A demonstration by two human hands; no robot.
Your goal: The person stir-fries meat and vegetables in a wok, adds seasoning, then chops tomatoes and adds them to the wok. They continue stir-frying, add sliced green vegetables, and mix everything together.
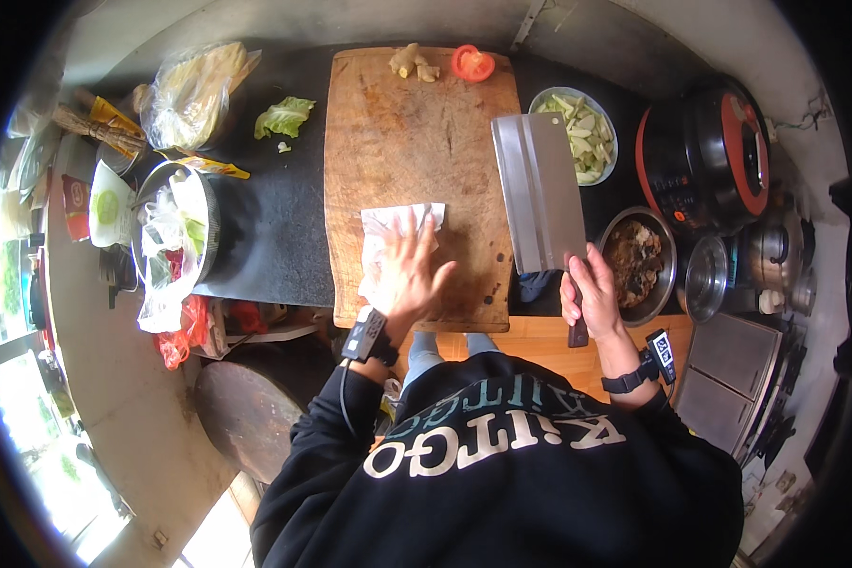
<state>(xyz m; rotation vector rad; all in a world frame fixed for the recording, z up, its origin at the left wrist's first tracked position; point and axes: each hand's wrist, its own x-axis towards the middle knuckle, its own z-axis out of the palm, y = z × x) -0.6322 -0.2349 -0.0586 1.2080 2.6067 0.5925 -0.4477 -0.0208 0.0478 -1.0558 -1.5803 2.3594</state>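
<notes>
My left hand lies flat, fingers spread, over a white paper towel near the front of the wooden cutting board. Part of the towel is hidden beneath the palm. To the right of the board, my right hand grips the dark handle of a cleaver. Its broad steel blade points away from me and overlaps the board's right edge in view. At the board's far end rest a piece of ginger root and a cut tomato half.
Right of the board stand a bowl of sliced pale-green vegetable, a steel bowl of food scraps and an electric cooker. Leftward are a leaf, a bagged vegetable and a basket. A round wooden board leans below.
</notes>
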